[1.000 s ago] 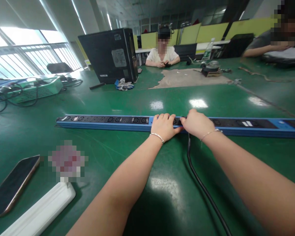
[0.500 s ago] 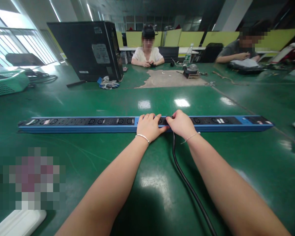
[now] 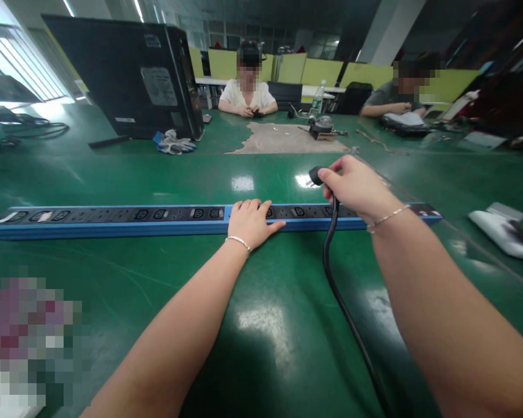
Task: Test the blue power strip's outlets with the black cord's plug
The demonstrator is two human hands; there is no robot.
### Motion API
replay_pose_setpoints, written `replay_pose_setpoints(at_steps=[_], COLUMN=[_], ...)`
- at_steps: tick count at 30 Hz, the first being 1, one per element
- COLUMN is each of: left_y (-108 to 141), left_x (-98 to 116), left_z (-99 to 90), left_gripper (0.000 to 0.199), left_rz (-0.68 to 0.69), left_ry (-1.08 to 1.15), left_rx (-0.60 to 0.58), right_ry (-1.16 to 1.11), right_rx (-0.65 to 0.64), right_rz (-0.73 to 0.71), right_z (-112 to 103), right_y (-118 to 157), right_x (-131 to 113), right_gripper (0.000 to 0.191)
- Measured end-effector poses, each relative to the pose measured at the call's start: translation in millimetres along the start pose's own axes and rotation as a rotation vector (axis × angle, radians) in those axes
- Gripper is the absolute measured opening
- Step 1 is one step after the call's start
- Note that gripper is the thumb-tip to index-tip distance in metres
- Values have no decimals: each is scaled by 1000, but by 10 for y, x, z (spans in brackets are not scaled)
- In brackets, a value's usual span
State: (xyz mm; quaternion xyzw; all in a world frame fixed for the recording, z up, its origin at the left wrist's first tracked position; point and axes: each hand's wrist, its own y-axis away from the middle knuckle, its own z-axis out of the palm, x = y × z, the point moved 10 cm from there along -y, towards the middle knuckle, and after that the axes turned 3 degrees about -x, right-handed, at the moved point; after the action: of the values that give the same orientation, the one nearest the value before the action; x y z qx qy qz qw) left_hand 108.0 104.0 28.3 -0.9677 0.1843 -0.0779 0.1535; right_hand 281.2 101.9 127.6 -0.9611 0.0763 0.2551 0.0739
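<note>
strip's lie: one blue-and-black power strip (image 3: 178,228) on the table (image 3: 148,261), long axis running left to right across the view, socket face up; its left end meets the edge of view, its right end stops to the right of the right wrist.
left hand: the left hand (image 3: 249,223) lies palm down across the strip, fingers loosely spread, thumb out to the right.
plug's aim: the black plug (image 3: 316,176) is in the air, over or just beyond the strip's right half, prongs pointing left and down, clear of the sockets (image 3: 197,213).
cord's run: the black cord (image 3: 330,255) drops from the plug, then bends right and leaves at the bottom edge.
right hand: the right hand (image 3: 353,184) pinches the plug between thumb and fingers.
count: one strip, one plug, one cord, two hands, a bracelet (image 3: 239,240) on each wrist; sockets many, exact number hidden.
in the way: left hand covers some sockets; cord passes in front of the strip.
far side: coiled cables (image 3: 47,129), one computer tower (image 3: 108,81), bunched work gloves (image 3: 173,143), one person in white (image 3: 230,101), one bottle (image 3: 317,101), one person in grey (image 3: 379,98).
near side: one blurred-out thing (image 3: 21,319) at left; one white device (image 3: 497,232) at right.
</note>
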Motion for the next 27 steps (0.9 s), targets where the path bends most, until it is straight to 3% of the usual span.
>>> replay_pose_setpoints(at_steps=[2,6,16,20,27], left_y=[3,6,5,5,2], left_x=[15,22,18,13,13], left_z=[-6,-10,-17,-4,14], left_gripper=[64,64,64,64,63], left_rz=[20,26,23,20,13], left_ry=[3,2,-15,-19,-36], left_rx=[10,-1,1,-3,-15], right_ry=[-18,191,446,452,556], right_rx=[-93,-41,-107,-115,-166], right_rz=[17,85,122,140,132], right_z=[126,97,102,132,207], right_y=[-28,-60,-243,-225,-229], right_x=[253,698,1199,1271,1143], right_gripper=[29,29,38,37,38])
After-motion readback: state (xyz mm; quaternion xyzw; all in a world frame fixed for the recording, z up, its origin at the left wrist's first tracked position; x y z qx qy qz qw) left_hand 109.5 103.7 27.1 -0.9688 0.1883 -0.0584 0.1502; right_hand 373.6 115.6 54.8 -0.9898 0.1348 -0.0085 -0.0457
